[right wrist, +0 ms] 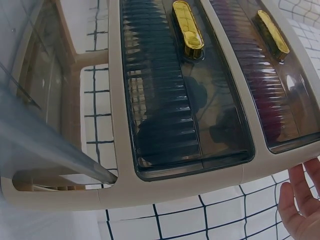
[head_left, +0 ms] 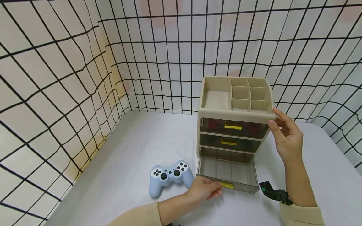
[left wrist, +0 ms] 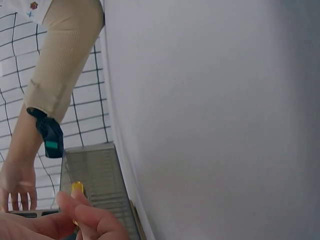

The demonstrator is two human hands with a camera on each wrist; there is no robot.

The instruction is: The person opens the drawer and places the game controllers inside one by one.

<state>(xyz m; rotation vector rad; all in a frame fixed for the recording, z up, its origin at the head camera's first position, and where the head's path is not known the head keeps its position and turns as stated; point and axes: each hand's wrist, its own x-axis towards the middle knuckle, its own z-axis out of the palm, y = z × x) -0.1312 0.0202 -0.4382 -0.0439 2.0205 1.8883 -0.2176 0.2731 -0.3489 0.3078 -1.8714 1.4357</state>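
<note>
A beige desk organizer [head_left: 236, 113] with smoky see-through drawers and yellow handles stands on the table. Its bottom drawer [head_left: 226, 169] is pulled out toward me. My left hand [head_left: 204, 187] pinches the yellow handle [head_left: 227, 185] of that drawer between thumb and fingers. At the organizer's upper right side, my right hand [head_left: 288, 136] rests with its fingertips against the side wall, thumb near the front corner. Dark shapes show through the middle drawer [right wrist: 190, 100]; reddish ones show in the top drawer [right wrist: 270, 80]. Both of these drawers are closed.
A light blue game controller [head_left: 170, 176] lies left of the pulled-out drawer, close to my left forearm. Divided compartments [head_left: 250, 94] form the organizer's top. White walls with a black grid net [head_left: 169, 51] enclose the table [head_left: 127, 150] at the back and sides.
</note>
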